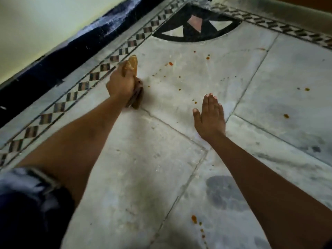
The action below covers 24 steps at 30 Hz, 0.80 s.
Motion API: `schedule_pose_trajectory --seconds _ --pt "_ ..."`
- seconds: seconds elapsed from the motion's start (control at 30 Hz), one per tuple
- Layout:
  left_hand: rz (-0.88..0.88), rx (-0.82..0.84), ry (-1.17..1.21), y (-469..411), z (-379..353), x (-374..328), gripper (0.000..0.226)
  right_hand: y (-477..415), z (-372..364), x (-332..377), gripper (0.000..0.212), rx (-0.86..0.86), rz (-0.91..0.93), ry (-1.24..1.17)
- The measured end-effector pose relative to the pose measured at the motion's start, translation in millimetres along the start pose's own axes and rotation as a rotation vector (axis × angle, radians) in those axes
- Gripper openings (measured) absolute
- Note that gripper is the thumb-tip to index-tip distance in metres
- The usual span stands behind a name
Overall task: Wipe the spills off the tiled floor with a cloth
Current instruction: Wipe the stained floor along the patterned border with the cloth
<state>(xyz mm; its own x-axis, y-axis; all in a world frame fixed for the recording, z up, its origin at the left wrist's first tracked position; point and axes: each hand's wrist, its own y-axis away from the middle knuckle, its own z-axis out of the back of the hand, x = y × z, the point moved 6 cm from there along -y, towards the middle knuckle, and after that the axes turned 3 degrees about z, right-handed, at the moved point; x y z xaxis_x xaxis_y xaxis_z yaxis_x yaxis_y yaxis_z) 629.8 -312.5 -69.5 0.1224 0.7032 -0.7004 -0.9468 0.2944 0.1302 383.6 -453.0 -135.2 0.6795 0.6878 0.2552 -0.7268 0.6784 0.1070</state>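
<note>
We grip the bunched cloth in our left hand, at ten o'clock from our flat, straight-fingered right hand on the tiled floor.

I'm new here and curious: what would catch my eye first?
The left hand grips a bunched brown cloth beside the checkered border, while the right hand is flat, fingers straight, on or just above the pale tiled floor. Orange spills dot it ahead of both hands.

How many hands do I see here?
2. The left hand grips the cloth near the patterned border; the right hand is held flat and open over the tiled floor. None seem hidden.
</note>
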Motion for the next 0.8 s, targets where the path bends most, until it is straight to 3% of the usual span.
schedule_pose_trajectory --seconds 0.07,0.13,0.27,0.43,0.6,0.7,0.8 --pt "-0.181 0.130 -0.315 1.5 -40.6 -2.1 0.054 -9.8 -2.6 -7.0 0.063 -0.019 -0.016 0.021" --pt "-0.251 0.237 -0.456 1.7 -69.0 4.3 0.057 -18.1 -2.7 -15.7 0.063 -0.064 -0.052 0.014" --pt "-0.290 0.192 -0.639 -18.6 -90.0 10.8 0.062 -29.0 -15.1 -25.9 0.067 -0.104 -0.110 0.038" --pt "-0.234 0.212 -0.650 -56.7 -105.8 -12.4 0.068 -29.4 -12.3 -25.0 0.074 -0.142 -0.107 0.047" --pt "-0.515 0.289 -0.752 -5.6 -94.9 7.0 0.067 -28.9 -8.7 -24.2 0.075 -0.139 -0.126 0.024" --pt "-0.417 0.266 -0.788 -16.6 -63.4 39.4 0.066 -28.6 -9.6 -26.1 0.074 -0.129 -0.135 0.011" --pt "-0.249 0.177 -0.698 -66.1 -66.1 21.8 0.060 -29.7 -9.8 -23.8 0.072 -0.129 -0.123 0.002"
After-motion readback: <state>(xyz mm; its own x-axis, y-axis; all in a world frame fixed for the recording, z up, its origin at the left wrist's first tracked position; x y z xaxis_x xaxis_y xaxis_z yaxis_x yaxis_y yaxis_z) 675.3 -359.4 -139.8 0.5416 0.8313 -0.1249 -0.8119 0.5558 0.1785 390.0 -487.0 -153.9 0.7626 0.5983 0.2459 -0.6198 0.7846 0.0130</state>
